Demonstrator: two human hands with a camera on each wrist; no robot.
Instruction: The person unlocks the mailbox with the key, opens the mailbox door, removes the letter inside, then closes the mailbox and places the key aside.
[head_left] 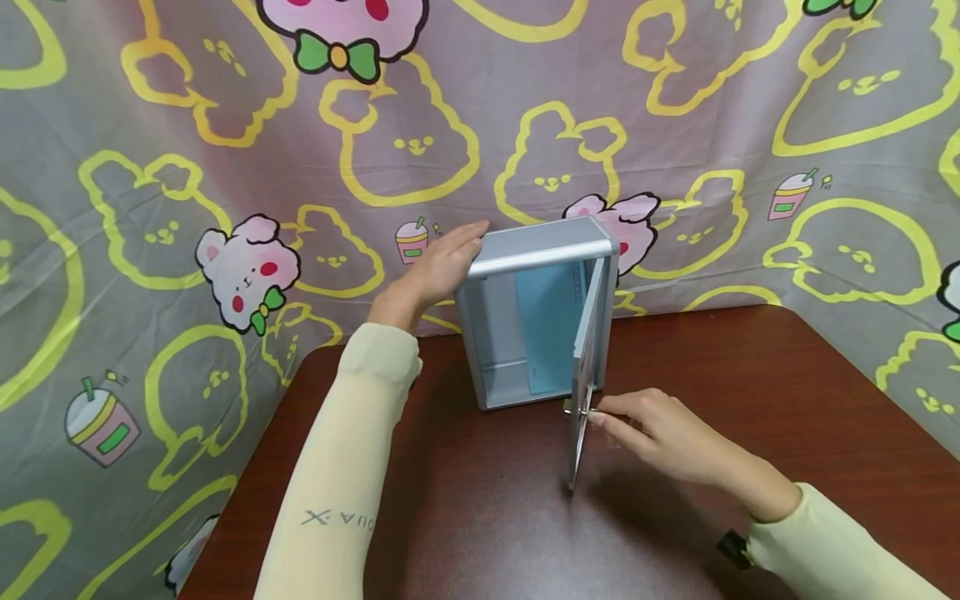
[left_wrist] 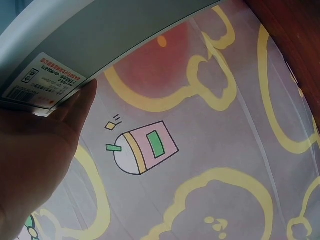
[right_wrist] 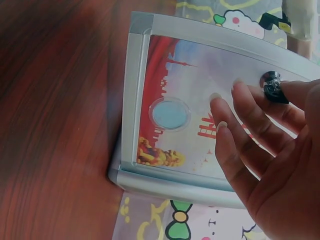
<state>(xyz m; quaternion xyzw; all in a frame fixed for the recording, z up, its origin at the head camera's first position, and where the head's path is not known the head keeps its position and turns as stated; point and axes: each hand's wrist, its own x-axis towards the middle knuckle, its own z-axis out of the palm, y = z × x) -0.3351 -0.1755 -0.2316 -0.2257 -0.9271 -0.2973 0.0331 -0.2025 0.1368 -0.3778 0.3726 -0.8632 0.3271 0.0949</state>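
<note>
A silver metal-framed box (head_left: 536, 242) stands upright on the table, its hinged door (head_left: 588, 333) swung out towards me on the right. Inside shows a light blue panel (head_left: 551, 329). My left hand (head_left: 442, 262) rests on the box's top left edge with fingers laid out straight. A printed label (left_wrist: 45, 80) is beside that hand in the left wrist view. Thumb and forefinger of my right hand (head_left: 663, 433) pinch a small dark-headed key (right_wrist: 272, 86) at the door's lock. The door's front bears a red and white picture and a round window (right_wrist: 170, 115).
The dark reddish-brown table (head_left: 465, 517) extends in front of the box and to both sides. Behind it and at the sides hangs a cloth (head_left: 405, 167) printed with yellow outlines and cartoon rabbits.
</note>
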